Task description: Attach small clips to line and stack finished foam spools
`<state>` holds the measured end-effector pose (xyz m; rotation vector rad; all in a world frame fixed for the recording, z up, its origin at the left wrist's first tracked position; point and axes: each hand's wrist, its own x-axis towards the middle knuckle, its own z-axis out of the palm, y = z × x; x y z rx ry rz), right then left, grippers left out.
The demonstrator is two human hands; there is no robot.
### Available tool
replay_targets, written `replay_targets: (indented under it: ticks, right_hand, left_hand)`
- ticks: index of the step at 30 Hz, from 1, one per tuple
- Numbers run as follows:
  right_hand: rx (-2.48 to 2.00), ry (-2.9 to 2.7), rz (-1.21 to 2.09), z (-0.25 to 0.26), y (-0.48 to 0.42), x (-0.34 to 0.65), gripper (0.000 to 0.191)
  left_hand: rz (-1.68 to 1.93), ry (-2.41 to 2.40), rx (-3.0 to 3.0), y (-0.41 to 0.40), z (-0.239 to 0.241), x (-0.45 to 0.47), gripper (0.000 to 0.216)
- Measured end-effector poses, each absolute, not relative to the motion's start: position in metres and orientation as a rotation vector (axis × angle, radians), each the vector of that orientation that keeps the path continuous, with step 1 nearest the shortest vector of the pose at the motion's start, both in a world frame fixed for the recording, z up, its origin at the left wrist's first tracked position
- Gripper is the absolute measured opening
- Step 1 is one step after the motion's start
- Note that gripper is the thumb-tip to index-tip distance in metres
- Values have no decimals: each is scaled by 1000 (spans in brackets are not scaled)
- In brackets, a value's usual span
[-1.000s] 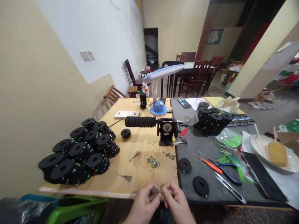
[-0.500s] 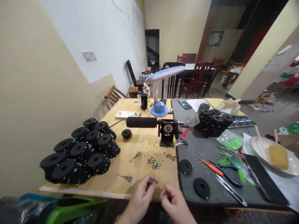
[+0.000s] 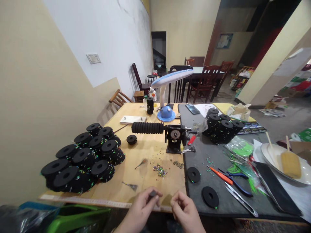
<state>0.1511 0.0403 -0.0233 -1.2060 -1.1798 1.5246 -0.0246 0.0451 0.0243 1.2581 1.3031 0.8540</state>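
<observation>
At the table's front edge, my left hand (image 3: 145,204) pinches a small dark grey piece (image 3: 153,193) between thumb and fingers; its exact kind is too small to tell. Just to its right, my right hand (image 3: 183,207) has its fingers curled together, and anything inside them is hidden. The two hands are apart. Beyond them lies a scatter of colourful beads (image 3: 159,170), with small dark bits (image 3: 178,164) to the right. Two small feathery pieces with thin stems, one farther off (image 3: 141,163) and one nearer (image 3: 130,185), rest on the wood left of the beads.
A black winding machine (image 3: 175,137) carries a row of foam discs (image 3: 147,127). Stacked black foam spools (image 3: 80,158) crowd the left, more (image 3: 220,124) stand at right. Orange tool (image 3: 220,175), blue pliers (image 3: 239,184), tweezers (image 3: 241,200) and a plate (image 3: 267,150) lie right. A lamp (image 3: 166,113) stands behind.
My left hand has shifted slightly left and down with the dark piece. My right hand has moved a little to the right, widening the gap between them.
</observation>
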Motion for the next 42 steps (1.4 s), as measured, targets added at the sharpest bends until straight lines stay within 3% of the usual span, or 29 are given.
replay_targets:
  ticks: [11,18,23,26,30,33,37,42]
  right_hand:
    - [-1275,-1590,1166,-5,35,154,24]
    - [-1293,-1672,1185,6,44,174,31]
    - [-1413,-1495,1006,28,62,199,28]
    - [-1340,-1412,1142,42,62,190,33]
    - [-1078,-1264,1620,48,55,153,44]
    - [-1025,-1201,1776,40,50,133,41]
    - [-1156,-1460,1596,23,50,129,19]
    - [-1241,-1703,1300,8,57,137,22]
  left_hand:
    - [940,1265,950,46,11,-2,38]
    - [983,1365,1137,51,25,-13,38]
    - [938,1430,1307,49,38,-16,34]
    - [900,1456,1464,45,47,-18,29]
    - [852,1472,1669,39,54,-23,25]
    - [828,1468,1719,36,55,-28,25]
    - [786,1521,1713,37,52,-34,25]
    - [701,1558,1754,47,43,-34,20]
